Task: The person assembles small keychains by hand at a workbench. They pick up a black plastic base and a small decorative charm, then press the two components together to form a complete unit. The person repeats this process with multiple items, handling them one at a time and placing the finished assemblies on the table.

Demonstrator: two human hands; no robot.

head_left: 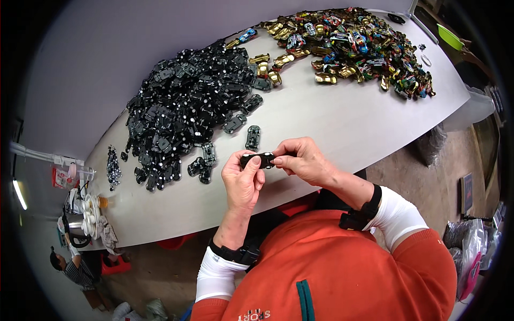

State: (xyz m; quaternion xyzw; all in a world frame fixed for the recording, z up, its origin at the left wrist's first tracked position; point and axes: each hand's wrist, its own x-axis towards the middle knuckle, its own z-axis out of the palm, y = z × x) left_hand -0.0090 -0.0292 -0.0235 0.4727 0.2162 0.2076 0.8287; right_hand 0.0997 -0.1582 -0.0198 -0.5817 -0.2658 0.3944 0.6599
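My left hand [243,176] grips a black toy car chassis [258,160] with light wheels, its thumb pressed across the middle. At the chassis's right end, my right hand [300,160] pinches with thumb and forefinger; whether a small part sits between those fingertips is hidden. Just beyond my hands lies a single dark grey toy car chassis [253,137]. A large heap of black and grey chassis [184,101] rises to the far left, with several loose ones along its near edge.
Colourful and gold toy car bodies [353,45] are heaped at the far right of the grey table [316,117]. A small pile of shiny parts [113,168] lies at the left. Another person [75,267] is at the lower left. Plastic bags [471,241] lie at the right.
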